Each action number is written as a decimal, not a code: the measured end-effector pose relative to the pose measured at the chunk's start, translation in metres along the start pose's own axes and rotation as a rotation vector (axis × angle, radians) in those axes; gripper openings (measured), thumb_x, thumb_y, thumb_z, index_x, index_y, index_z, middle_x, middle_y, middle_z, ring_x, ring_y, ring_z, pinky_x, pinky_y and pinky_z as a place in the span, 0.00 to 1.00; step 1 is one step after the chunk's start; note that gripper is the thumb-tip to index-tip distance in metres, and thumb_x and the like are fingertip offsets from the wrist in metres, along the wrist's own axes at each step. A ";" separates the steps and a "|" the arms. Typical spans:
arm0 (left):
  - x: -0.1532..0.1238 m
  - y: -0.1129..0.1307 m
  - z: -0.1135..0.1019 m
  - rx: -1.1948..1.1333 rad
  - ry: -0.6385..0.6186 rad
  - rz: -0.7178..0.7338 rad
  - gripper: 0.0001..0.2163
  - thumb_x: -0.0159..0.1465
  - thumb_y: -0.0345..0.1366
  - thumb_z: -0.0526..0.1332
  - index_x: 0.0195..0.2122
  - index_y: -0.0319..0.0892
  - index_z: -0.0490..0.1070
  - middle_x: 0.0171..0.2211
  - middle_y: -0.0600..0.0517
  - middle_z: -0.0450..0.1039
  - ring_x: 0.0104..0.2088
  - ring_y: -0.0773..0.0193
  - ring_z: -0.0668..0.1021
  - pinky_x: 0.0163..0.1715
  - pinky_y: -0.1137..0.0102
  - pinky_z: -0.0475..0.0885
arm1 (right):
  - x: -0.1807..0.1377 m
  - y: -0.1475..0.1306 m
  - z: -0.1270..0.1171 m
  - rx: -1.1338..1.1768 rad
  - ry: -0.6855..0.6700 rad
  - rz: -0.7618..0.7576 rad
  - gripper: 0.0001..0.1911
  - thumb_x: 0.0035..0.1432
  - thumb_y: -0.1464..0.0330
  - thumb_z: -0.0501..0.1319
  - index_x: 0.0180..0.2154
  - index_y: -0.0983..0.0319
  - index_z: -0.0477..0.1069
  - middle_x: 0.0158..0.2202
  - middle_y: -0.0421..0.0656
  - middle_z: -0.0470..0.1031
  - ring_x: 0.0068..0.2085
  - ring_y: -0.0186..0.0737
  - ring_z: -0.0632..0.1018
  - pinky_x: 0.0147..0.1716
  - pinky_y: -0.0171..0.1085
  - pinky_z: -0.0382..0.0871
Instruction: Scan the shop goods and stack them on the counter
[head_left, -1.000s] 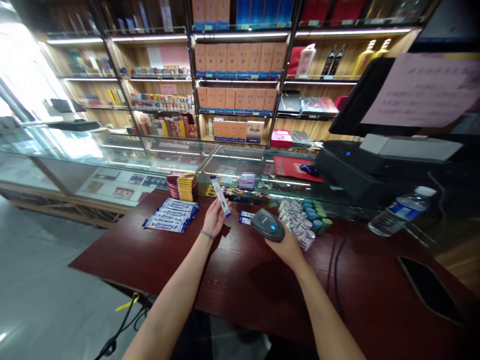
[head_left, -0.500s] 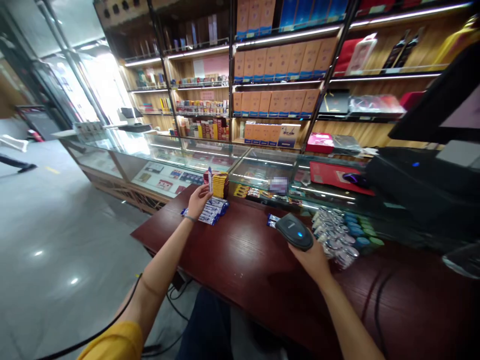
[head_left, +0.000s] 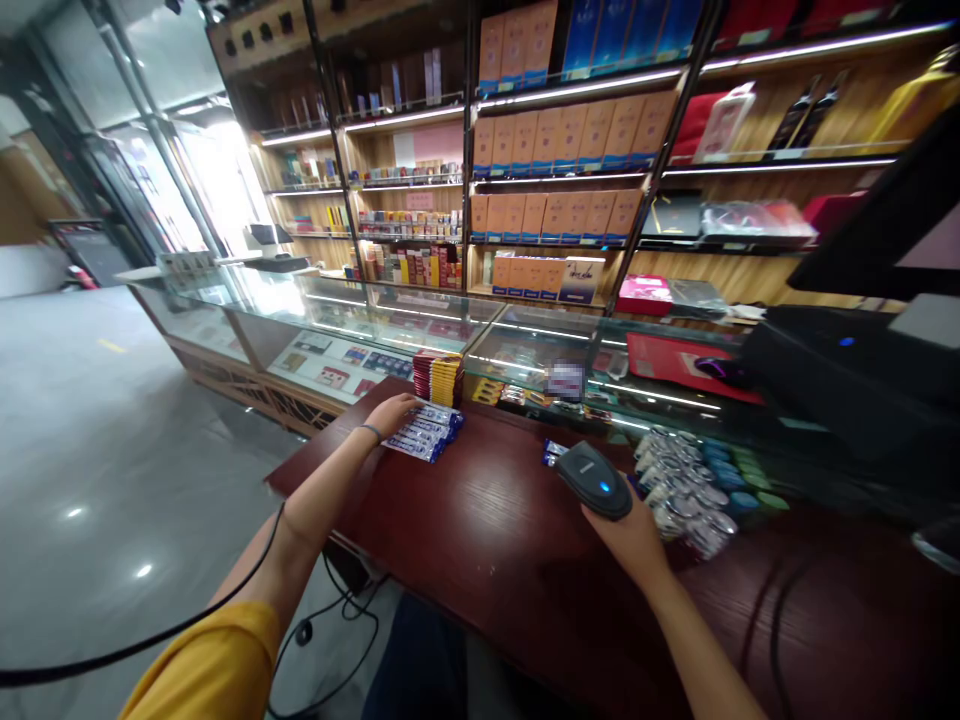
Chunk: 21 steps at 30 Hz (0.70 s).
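Slim blue-and-white packets point(head_left: 424, 435) lie side by side in a row on the dark red wooden table. My left hand point(head_left: 392, 414) is down at the far left end of this row, fingers curled closed on a packet there; the fingertips are partly hidden. My right hand point(head_left: 631, 535) is wrapped around a black barcode scanner point(head_left: 592, 480) with a lit blue light, held above the table. Just beyond the scanner's nose lie a few more blue-and-white packets point(head_left: 553, 452). A stack of red and yellow packs point(head_left: 439, 378) stands behind the row.
Right of the scanner are rows of clear-wrapped items point(head_left: 682, 490) and blue and green round-topped ones point(head_left: 731, 475). A glass display counter point(head_left: 517, 335) borders the table's far side. A red mat point(head_left: 675, 365) and a dark monitor point(head_left: 885, 200) are at right. Black cables point(head_left: 337, 610) hang at left.
My left hand has come down from holding a packet upright to the row of packets on the table. My right hand still holds the scanner in nearly the same place. The view shifted slightly.
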<state>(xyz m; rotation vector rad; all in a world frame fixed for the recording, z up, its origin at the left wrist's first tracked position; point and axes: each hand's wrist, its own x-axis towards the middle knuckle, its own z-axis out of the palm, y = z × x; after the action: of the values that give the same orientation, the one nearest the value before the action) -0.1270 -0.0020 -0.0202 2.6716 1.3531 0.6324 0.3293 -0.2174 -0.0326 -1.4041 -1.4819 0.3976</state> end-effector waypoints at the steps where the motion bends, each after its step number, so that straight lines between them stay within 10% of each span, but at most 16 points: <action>1: 0.003 -0.002 0.002 0.003 -0.020 0.013 0.16 0.63 0.33 0.59 0.52 0.46 0.75 0.50 0.45 0.74 0.49 0.55 0.76 0.54 0.63 0.69 | 0.000 0.000 0.000 0.006 -0.005 0.004 0.31 0.48 0.59 0.66 0.55 0.61 0.68 0.44 0.49 0.81 0.43 0.50 0.82 0.45 0.45 0.75; 13: 0.008 0.003 0.005 -0.081 0.051 -0.009 0.19 0.60 0.29 0.60 0.52 0.44 0.76 0.49 0.44 0.75 0.50 0.55 0.77 0.55 0.60 0.71 | 0.002 0.004 -0.004 0.032 0.017 0.035 0.31 0.48 0.60 0.67 0.54 0.62 0.69 0.45 0.50 0.81 0.45 0.51 0.81 0.47 0.47 0.75; 21: 0.024 0.090 0.029 -0.092 0.235 0.157 0.16 0.67 0.32 0.56 0.55 0.45 0.72 0.50 0.44 0.72 0.51 0.57 0.75 0.54 0.59 0.71 | 0.010 -0.006 -0.033 -0.021 0.079 0.084 0.22 0.49 0.60 0.66 0.45 0.63 0.75 0.38 0.49 0.82 0.42 0.52 0.82 0.41 0.45 0.76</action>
<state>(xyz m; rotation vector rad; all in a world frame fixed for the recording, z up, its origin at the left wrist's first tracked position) -0.0350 -0.0350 -0.0165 2.7158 1.1351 1.0281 0.3550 -0.2227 -0.0094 -1.4863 -1.3705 0.3758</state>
